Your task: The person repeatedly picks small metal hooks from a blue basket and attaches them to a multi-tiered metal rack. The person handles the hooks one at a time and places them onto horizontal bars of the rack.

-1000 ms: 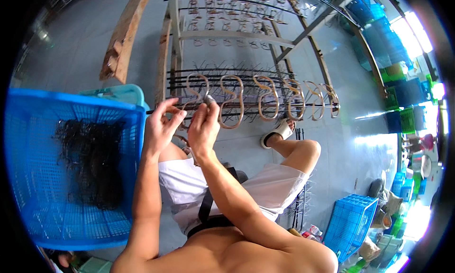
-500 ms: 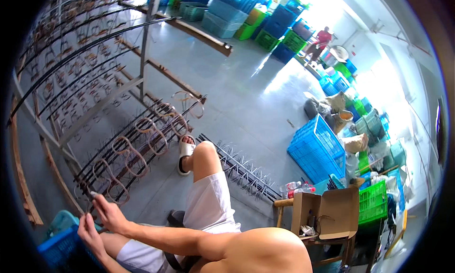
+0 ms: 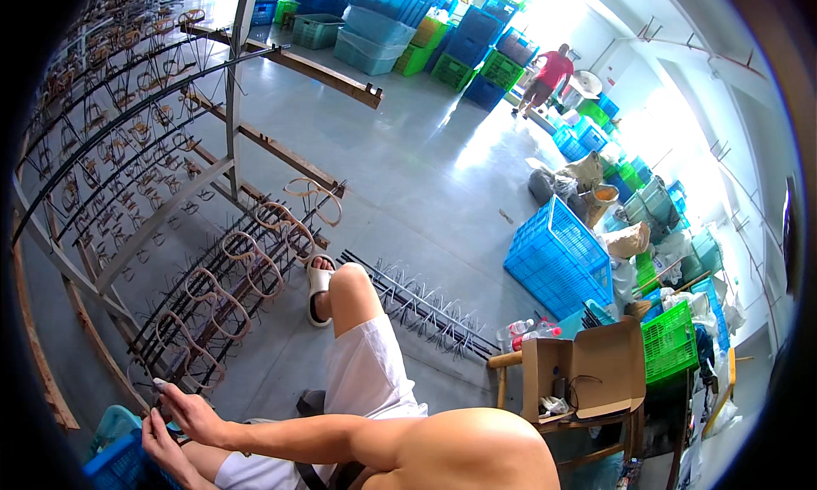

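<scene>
Rack [image 3: 236, 99] of grey metal posts and wooden beams is the largest thing in view, filling the left side. Beyond the rack and to its right stand stacked crates [image 3: 370, 54] in blue, teal and green, and farther to its right is a person in a red top [image 3: 555, 71]. A blue lattice crate [image 3: 557, 260] sits on its side of the floor well to the right of the rack, with a green crate [image 3: 668, 341] farther out. A blue basket [image 3: 128, 469], partly cut off, is just below the rack's near end. A bundle of dark rods [image 3: 419, 301] with thin prongs lies right of the rack, and an open cardboard box [image 3: 608, 362] is well to its right. Curved brownish loops [image 3: 189, 341] hang in a row along the rack's near lower side. At the rack's near end, the right hand [image 3: 194, 415] has its fingers bent and drawn nearly together; the left hand [image 3: 166, 447], just below, is half curled. Whether either grips anything, I cannot tell.
</scene>
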`<state>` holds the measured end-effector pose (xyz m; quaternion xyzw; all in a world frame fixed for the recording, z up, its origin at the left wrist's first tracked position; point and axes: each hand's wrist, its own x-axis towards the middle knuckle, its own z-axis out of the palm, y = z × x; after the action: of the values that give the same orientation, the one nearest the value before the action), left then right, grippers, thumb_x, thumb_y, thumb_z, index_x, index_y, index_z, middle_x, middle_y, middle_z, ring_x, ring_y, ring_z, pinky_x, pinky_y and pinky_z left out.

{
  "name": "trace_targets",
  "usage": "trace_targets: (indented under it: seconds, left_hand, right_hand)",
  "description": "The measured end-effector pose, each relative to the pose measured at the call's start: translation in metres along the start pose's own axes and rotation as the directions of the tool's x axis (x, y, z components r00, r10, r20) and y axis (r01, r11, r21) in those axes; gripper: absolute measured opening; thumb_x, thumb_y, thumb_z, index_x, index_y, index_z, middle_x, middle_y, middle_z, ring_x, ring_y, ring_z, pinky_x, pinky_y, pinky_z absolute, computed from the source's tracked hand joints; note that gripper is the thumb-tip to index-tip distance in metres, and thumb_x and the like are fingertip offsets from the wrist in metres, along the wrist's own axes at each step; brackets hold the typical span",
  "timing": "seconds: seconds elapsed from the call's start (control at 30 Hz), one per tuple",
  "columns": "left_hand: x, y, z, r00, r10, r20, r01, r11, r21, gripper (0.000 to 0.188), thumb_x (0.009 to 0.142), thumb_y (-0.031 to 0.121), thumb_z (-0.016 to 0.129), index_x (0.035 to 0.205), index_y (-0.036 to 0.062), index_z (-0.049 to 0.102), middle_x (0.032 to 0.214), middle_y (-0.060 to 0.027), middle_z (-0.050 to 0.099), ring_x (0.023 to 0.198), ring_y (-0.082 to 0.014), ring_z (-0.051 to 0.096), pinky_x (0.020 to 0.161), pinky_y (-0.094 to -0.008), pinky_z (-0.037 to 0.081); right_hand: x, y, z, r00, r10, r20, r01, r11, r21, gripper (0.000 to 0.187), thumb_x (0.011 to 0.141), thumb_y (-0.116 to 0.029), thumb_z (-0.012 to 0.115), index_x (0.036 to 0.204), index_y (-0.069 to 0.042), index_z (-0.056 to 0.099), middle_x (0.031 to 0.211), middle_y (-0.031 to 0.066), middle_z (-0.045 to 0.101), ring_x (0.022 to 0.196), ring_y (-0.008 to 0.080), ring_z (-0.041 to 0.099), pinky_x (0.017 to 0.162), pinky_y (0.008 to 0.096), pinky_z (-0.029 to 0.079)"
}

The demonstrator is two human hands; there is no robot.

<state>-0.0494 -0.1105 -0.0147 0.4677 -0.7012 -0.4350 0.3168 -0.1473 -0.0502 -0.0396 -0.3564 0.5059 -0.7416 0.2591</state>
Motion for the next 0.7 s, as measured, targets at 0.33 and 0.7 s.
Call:
trace_targets:
  seconds: [0.33, 0.7]
  left_hand:
    - [-0.004, -0.018, 0.012, 0.922, -0.381, 0.062, 0.355, 0.773, -0.526, 0.025, 0.086, 0.03, 0.061, 0.099, 0.0088, 0.059, 0.075, 0.0017, 0.053, 0.061, -0.0047, 0.044, 0.045, -0.017, 0.029]
    - [0.017, -0.021, -0.01, 0.924, -0.358, 0.139, 0.382, 0.819, -0.428, 0.029, 0.089, 0.04, 0.055, 0.09, 0.0119, 0.057, 0.07, 0.005, 0.044, 0.057, -0.0019, 0.036, 0.047, -0.0155, 0.021]
  right_hand:
    - [0.0, 0.0, -0.012, 0.997, -0.032, 0.063, 0.042, 0.985, -0.166, 0.034, 0.095, -0.01, 0.043, 0.127, -0.003, 0.038, 0.068, 0.0172, 0.051, 0.056, 0.0284, 0.056, 0.052, 0.0363, 0.045]
    - [0.0, -0.002, -0.016, 0.998, -0.054, 0.02, 0.057, 0.957, -0.284, 0.027, 0.093, -0.013, 0.047, 0.118, -0.004, 0.044, 0.065, 0.0215, 0.051, 0.055, 0.037, 0.053, 0.05, 0.0409, 0.041]
